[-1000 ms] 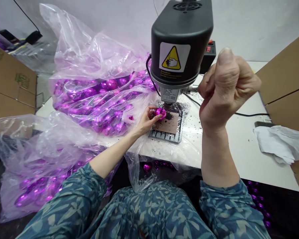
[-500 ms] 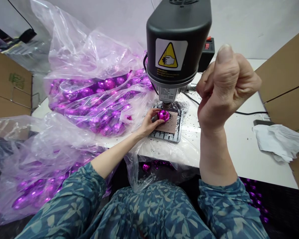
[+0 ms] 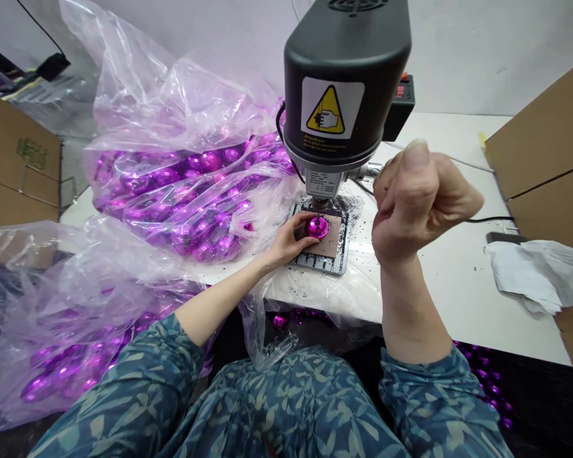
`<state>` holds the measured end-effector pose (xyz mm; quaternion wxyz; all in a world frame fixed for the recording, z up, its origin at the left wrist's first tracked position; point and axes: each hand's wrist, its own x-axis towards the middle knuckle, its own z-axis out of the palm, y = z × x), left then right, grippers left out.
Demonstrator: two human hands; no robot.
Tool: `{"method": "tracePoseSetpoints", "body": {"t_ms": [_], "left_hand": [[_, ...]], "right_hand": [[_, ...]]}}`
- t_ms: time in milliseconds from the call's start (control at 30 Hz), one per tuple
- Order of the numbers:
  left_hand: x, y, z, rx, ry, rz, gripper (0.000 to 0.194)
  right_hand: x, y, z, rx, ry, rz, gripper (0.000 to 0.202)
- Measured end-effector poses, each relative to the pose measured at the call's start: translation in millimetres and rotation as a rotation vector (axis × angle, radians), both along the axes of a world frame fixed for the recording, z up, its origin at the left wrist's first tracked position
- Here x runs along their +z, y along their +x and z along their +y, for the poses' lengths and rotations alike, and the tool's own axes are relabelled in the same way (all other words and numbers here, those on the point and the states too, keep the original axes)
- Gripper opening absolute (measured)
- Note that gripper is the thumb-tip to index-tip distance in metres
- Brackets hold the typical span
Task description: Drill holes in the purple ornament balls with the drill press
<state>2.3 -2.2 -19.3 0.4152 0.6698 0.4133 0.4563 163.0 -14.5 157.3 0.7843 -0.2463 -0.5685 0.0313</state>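
Observation:
A shiny purple mirror-faceted ball (image 3: 321, 229) rests on a brown board (image 3: 327, 248) over the slotted metal base of a black drill press (image 3: 386, 44). Thumb and fingers of my left hand (image 3: 286, 243) are closed around the ball's left side. Straight above, the drill bit (image 3: 318, 216) meets the top of the ball. My right hand (image 3: 417, 200) is raised in a fist to the right of the press head, beside its metal side shaft (image 3: 371, 169). It is closed round the press handle, which the fingers almost wholly hide.
Clear plastic bags (image 3: 191, 197) of purple balls spread over the left of the white table (image 3: 451, 280). Dark shavings scatter around the press base (image 3: 315, 262). White crumpled paper (image 3: 530, 273) lies at the right, near a cardboard box (image 3: 549, 140). Another box (image 3: 19, 159) stands far left.
My right fist has come down and slightly left. The drill bit has lowered onto the ball, which my left hand has shifted slightly right.

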Motion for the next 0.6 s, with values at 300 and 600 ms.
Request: {"method": "tracePoseSetpoints", "body": {"t_ms": [300, 600], "left_hand": [[-3.0, -1, 0, -0.031, 0.034, -0.027, 0.055], [-11.0, -1, 4, -0.068, 0.061, -0.056, 0.060]], "right_hand": [[-20.2, 2, 0, 0.028, 0.139, -0.036, 0.057], [-35.9, 8, 11, 0.091, 0.376, -0.142, 0.048]]}}
